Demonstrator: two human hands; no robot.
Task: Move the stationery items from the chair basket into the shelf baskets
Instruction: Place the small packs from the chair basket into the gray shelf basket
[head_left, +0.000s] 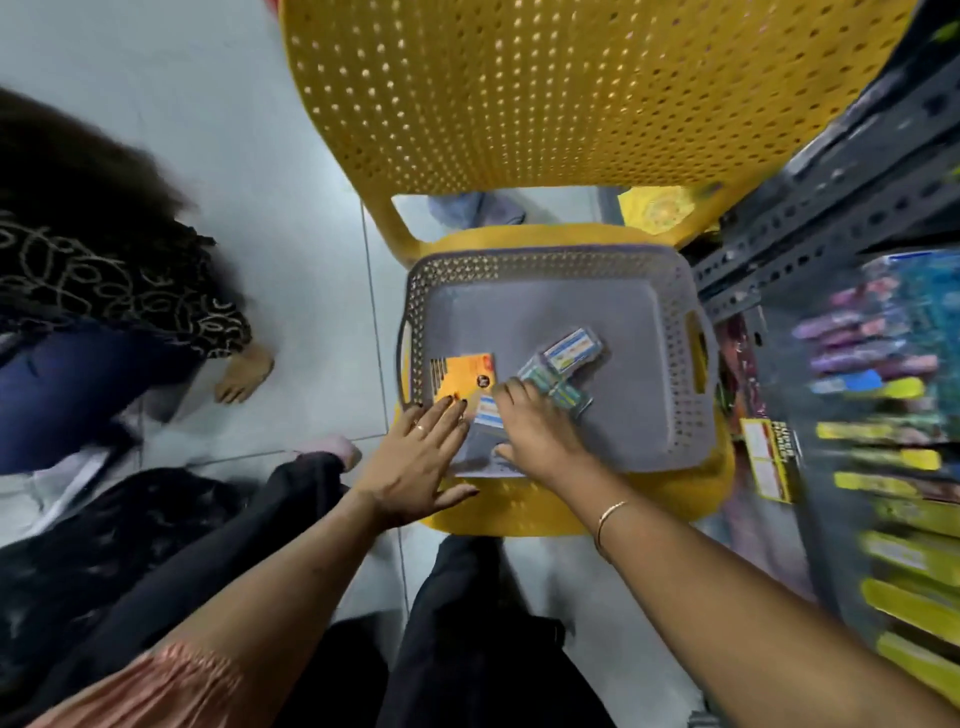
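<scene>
a grey perforated basket (670, 291) sits on the seat of a yellow plastic chair (519, 104), close against a dark metal shelf rack (831, 208) on the right; the rack's stock is blurred, with yellow and pink packets only roughly discernible; inside the basket, toward its near left corner, lies an orange packet (460, 376); a small blue-and-white packet (488, 413) lies just beside it, between the two hands; a loose cluster of small green-blue boxes (563, 366) lies near the basket's middle; the left hand (415, 462) is spread flat, fingers extended and slightly splayed, fingertips (449, 402) touching the near edge of the orange packet, nothing gripped; the right hand (535, 431) reaches over the basket's near rim, fingers curled down onto the near end of the box cluster; whether it has a firm grip on any box cannot be told; a second person in dark patterned clothing (104, 270) stands on the pale tiled floor (182, 78) at the left, barefoot.
</scene>
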